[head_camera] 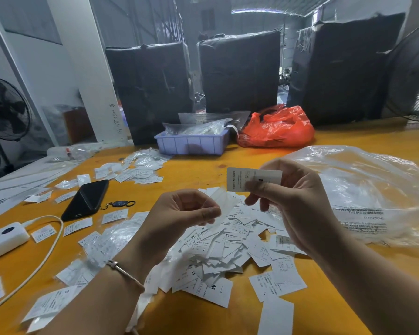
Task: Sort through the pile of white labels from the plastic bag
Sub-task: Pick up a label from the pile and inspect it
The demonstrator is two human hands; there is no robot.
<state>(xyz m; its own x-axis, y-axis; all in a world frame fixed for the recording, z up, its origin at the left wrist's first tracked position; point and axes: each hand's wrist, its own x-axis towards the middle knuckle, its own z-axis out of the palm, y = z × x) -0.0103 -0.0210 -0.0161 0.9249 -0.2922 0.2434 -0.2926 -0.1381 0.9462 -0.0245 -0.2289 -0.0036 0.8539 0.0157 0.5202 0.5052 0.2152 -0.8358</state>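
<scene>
Fingers (259, 187) of the right hand (293, 201) pinch one label (240, 178); left hand (179, 213) pinches a clear sleeve (221, 200). Most of the pile (228, 250) looks unsorted on the tabletop (191, 170).

The table (324, 146) is smooth and yellow-orange, with a dull sheen, perhaps painted wood. The labels (218, 247) look like matt white paper or woven tape, printed black. The big bag (363, 189) is thin clear plastic, crinkled and glossy; the red bag (276, 129) likewise. The phone (87, 199) shines black, the tray (191, 143) is matt lilac plastic, and the bracelet (125, 272) looks metallic.
</scene>
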